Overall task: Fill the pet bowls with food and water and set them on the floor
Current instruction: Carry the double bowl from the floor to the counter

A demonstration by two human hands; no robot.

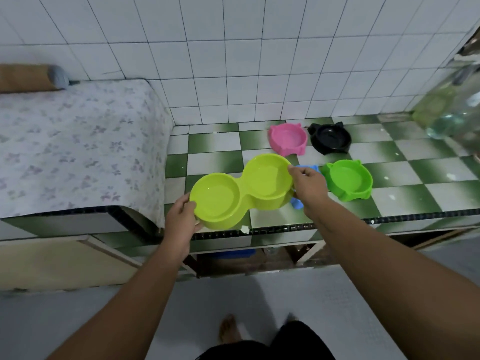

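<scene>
Double bowl (240,192), yellow-green, held above counter (405,203) front edge: left hand (180,223) grips near rim, right hand (309,187) pinches far rim, both arms outstretched; pink bowl (287,139), black bowl (330,139), green bowl (348,180) behind.

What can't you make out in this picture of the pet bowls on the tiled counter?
Head view:
- Blue plastic bowl: mostly hidden behind the right hand and the yellow-green plastic double bowl that it pinches; contents unseen.
- Clear container at the right edge: blurred and cut off; contents unclear.
- Blue object under the counter: shadowed, partly hidden by the ledge.
- Left hand fingers: hidden under the double bowl.
</scene>
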